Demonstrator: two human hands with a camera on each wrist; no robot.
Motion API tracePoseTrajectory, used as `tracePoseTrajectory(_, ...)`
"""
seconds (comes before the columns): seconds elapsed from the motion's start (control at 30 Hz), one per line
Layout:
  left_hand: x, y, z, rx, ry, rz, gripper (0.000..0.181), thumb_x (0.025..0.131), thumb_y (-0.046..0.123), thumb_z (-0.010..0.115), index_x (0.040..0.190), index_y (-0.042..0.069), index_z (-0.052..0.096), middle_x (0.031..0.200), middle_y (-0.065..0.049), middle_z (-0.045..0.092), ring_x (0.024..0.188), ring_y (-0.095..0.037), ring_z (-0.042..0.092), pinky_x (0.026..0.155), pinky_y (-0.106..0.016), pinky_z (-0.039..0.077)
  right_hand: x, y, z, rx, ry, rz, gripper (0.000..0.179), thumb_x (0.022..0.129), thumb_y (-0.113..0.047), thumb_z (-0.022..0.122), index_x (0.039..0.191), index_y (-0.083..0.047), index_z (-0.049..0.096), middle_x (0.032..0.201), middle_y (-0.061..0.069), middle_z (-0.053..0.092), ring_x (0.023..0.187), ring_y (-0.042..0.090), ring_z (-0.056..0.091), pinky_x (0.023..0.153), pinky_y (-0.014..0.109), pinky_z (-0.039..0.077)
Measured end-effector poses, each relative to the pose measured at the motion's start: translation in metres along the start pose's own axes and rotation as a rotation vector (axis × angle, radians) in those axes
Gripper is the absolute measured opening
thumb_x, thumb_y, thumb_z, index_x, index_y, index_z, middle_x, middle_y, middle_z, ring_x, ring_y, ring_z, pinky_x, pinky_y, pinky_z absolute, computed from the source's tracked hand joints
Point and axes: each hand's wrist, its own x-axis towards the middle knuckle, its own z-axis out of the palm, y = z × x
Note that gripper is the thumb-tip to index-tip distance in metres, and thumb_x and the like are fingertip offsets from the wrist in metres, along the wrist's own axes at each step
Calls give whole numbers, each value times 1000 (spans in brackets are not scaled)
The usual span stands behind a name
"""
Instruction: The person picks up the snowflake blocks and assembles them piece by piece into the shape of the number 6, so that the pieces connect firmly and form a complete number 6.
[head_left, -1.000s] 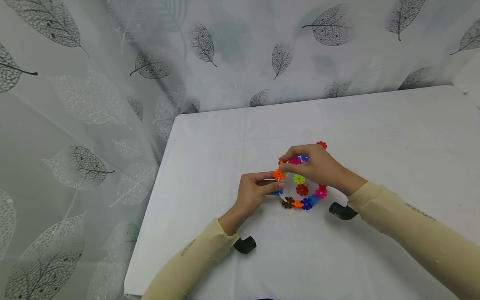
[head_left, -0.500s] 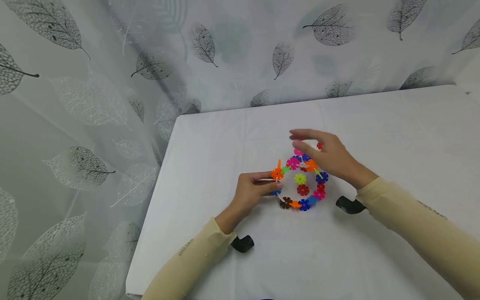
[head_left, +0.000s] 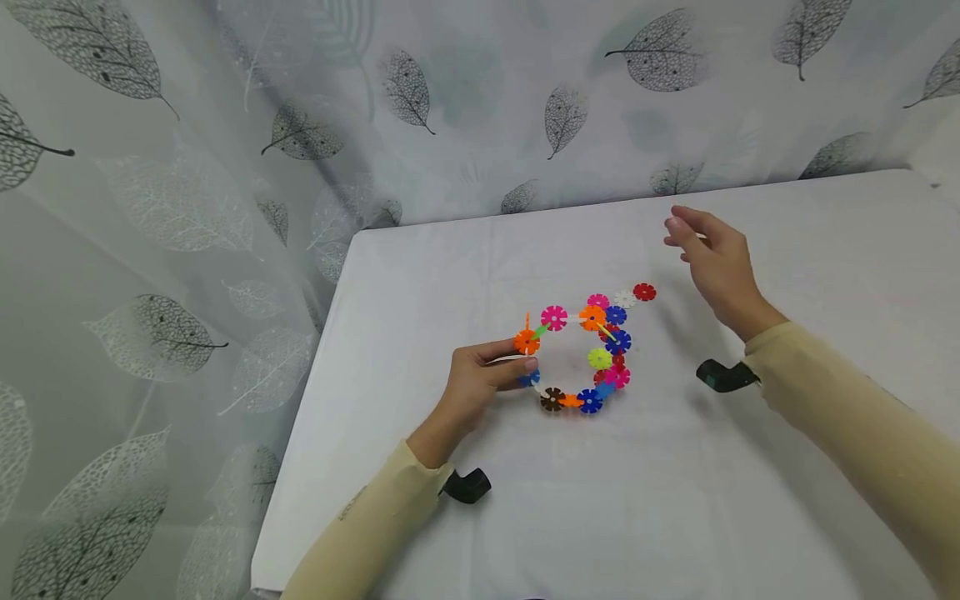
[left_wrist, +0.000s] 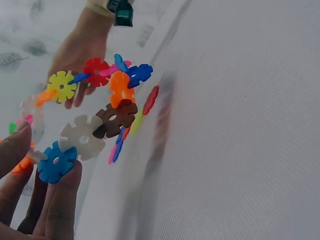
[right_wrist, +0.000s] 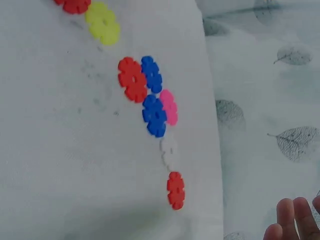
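Note:
My left hand point(head_left: 474, 385) pinches the left side of a ring of interlocking plastic flower discs point(head_left: 554, 317) between thumb and fingers. The ring stands tilted up and links orange, pink, white, blue, red, brown and green discs. In the left wrist view the fingers rest near its blue disc point(left_wrist: 58, 162), beside a white disc point(left_wrist: 82, 137) and a brown disc point(left_wrist: 114, 124). My right hand point(head_left: 716, 262) is held up to the right of the ring, fingers loosely bent and holding nothing. Its fingertips show at the right wrist view's bottom corner.
Loose discs lie flat on the white-covered table point(head_left: 810, 275). A red disc point(head_left: 645, 292), a white disc point(right_wrist: 170, 151), a pink disc point(right_wrist: 170, 107) and a yellow disc point(right_wrist: 103, 24) are among them. Dark wrist-camera mounts point(head_left: 467, 486) hang by both sleeves. A leaf-print curtain point(head_left: 465, 100) borders the table.
My right hand has let go of the ring's upper part and moved away, up and to the right. The left hand has carried the ring slightly left, uncovering more loose discs.

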Motion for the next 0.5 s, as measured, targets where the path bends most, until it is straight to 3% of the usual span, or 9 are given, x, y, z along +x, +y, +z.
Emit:
tracePoseTrajectory(0.1, 0, 0, -4, -8, 5, 4, 41, 85, 5, 82, 124, 1, 72, 106, -14, 75, 80, -22, 75, 83, -40, 59, 6, 13, 0, -48, -34, 119, 68, 102, -59, 45, 157, -18, 40, 149, 13, 50, 131, 31, 50, 110, 50, 40)
tracePoseTrajectory(0.2, 0, 0, -6, -15, 12, 11, 39, 85, 4, 81, 122, -1, 72, 106, -13, 75, 79, -21, 75, 82, -40, 59, 11, 28, -1, -104, -89, 187, 72, 100, -61, 47, 156, -16, 41, 151, 16, 47, 133, 36, 45, 109, 54, 40)
tracePoseTrajectory(0.33, 1, -1, -9, -26, 19, 15, 37, 86, 3, 81, 121, -2, 72, 104, -15, 75, 78, -22, 75, 82, -41, 59, 16, 47, -2, -177, -156, 199, 70, 100, -57, 53, 151, -10, 49, 151, 20, 45, 132, 41, 43, 106, 56, 41)
tracePoseTrajectory(0.5, 2, 0, -10, -41, 26, 0, 38, 85, 3, 81, 121, -1, 72, 103, -14, 75, 78, -21, 75, 82, -41, 59, 19, 58, 1, -276, -236, 186, 60, 100, -50, 59, 142, -8, 58, 141, 22, 53, 125, 41, 46, 96, 51, 46)
